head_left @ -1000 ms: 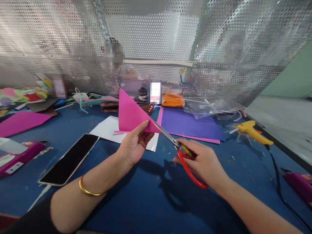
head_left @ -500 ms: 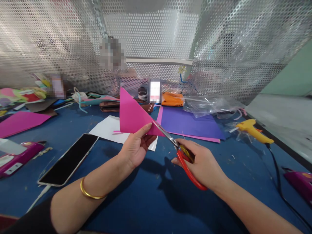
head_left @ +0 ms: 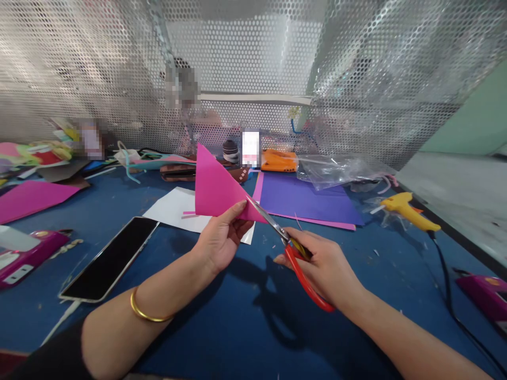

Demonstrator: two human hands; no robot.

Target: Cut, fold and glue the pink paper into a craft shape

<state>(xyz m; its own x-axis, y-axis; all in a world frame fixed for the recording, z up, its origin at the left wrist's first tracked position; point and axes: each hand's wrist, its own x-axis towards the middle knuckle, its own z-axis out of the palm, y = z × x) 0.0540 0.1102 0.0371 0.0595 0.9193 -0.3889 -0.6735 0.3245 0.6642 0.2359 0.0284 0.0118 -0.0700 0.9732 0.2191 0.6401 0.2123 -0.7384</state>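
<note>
My left hand (head_left: 221,238) pinches the lower edge of a pink folded paper triangle (head_left: 216,186), held upright above the blue table (head_left: 222,327). My right hand (head_left: 327,269) is closed round the red handles of a pair of scissors (head_left: 293,250). The scissor blades point up and left, with their tips at the paper's lower right corner beside my left fingertips. A thin pink strip hangs from the paper's bottom edge on the left.
A phone (head_left: 111,258) lies face up at the left beside a white sheet (head_left: 174,208). A purple sheet (head_left: 304,199), a plastic bag (head_left: 336,171) and a yellow glue gun (head_left: 410,211) with its cord lie to the right. Craft clutter lines the perforated metal wall (head_left: 99,68).
The scissor blades have worked slightly further along the paper's lower edge. Both hands and the paper have shifted a little to the left; nothing else has moved.
</note>
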